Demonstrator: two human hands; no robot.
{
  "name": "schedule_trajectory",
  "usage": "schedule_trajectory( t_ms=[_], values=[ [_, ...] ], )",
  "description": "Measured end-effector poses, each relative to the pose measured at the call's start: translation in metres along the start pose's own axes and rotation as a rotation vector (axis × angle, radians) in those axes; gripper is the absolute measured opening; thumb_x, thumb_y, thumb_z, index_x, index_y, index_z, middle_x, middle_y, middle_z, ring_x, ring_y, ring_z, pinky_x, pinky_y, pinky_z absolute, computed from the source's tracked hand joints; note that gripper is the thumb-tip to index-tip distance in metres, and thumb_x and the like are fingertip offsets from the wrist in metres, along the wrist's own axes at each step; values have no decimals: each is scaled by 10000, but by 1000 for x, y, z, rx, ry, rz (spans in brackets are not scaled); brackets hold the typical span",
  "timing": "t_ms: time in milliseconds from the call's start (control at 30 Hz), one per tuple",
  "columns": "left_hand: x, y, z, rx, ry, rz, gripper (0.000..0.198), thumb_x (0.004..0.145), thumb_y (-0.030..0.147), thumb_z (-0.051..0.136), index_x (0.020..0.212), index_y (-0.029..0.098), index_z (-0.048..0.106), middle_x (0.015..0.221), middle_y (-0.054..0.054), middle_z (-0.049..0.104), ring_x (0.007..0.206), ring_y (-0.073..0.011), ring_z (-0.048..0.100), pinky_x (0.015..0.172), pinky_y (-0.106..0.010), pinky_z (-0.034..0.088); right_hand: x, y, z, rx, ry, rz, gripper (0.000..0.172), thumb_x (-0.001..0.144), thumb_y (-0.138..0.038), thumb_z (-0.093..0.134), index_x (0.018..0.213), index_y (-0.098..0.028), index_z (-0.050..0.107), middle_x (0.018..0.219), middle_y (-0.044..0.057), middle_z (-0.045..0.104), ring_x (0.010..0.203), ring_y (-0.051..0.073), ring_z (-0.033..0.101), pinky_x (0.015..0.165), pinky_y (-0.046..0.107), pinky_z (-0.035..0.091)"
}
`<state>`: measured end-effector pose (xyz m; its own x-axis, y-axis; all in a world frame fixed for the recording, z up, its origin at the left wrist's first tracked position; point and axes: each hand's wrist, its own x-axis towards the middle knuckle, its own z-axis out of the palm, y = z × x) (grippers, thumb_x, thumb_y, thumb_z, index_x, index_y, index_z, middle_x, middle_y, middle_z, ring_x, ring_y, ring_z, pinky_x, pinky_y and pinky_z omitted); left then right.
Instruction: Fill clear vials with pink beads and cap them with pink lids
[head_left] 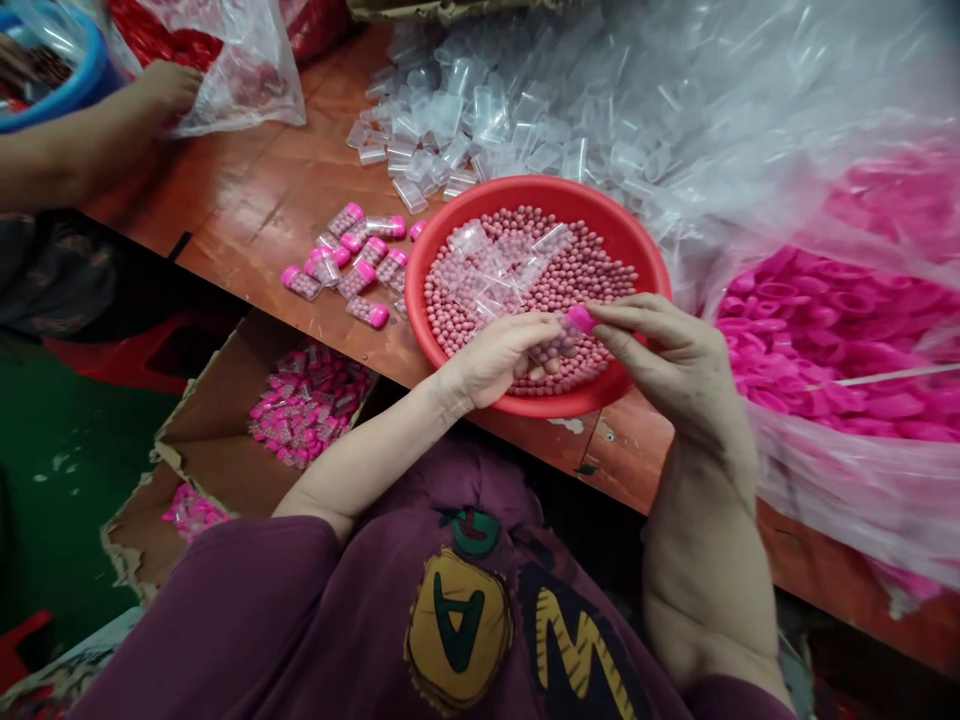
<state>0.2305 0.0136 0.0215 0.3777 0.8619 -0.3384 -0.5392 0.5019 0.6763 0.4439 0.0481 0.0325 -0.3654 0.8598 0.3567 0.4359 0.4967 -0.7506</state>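
Over a red basin of small pink beads, my left hand is closed around a clear plastic tube with pink beads inside. My right hand pinches a bright pink cap at the tube's upper end. Whether the cap is fully seated, I cannot tell. Several clear tubes lie on the beads in the basin. Left of the basin, several filled tubes with pink caps are scattered on the table.
Clear tubes are heaped behind the basin. A plastic bag of pink caps stands at right. Below the table edge, a cardboard box holds capped tubes. Another person's arm reaches toward a bag at upper left, near a blue basin.
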Motion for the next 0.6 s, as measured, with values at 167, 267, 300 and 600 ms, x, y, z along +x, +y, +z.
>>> schedule_trajectory(
  t_ms=[167,267,300,600],
  values=[
    [2,1,0,-13,26,-47,141,971,267,702,887,162,743,871,-62,776,688,-121,598,611,-268,401,0,-2,0,-60,-27,-33,175,1000,-427,813,1158,-435,888,1097,31,810,1032,275,747,989,503,635],
    [4,0,0,-47,55,-71,169,987,252,686,865,152,748,842,-65,775,700,-118,617,633,-256,428,1,0,-4,-143,-66,-94,181,1017,-394,784,1161,-440,882,1094,40,809,1039,285,724,1014,527,609],
    [4,-1,0,-58,66,-79,167,988,252,688,873,151,755,838,-65,777,703,-119,622,647,-257,443,1,2,-6,-193,-64,-118,190,1024,-377,774,1169,-438,881,1098,47,811,1052,292,716,1032,542,593],
    [2,1,2,-118,53,-3,93,951,197,719,991,129,766,880,-59,805,752,-129,698,668,-245,444,-5,-4,12,-197,259,-83,199,1033,-329,758,1196,-274,859,1064,72,831,918,226,744,856,414,613]
  ],
)
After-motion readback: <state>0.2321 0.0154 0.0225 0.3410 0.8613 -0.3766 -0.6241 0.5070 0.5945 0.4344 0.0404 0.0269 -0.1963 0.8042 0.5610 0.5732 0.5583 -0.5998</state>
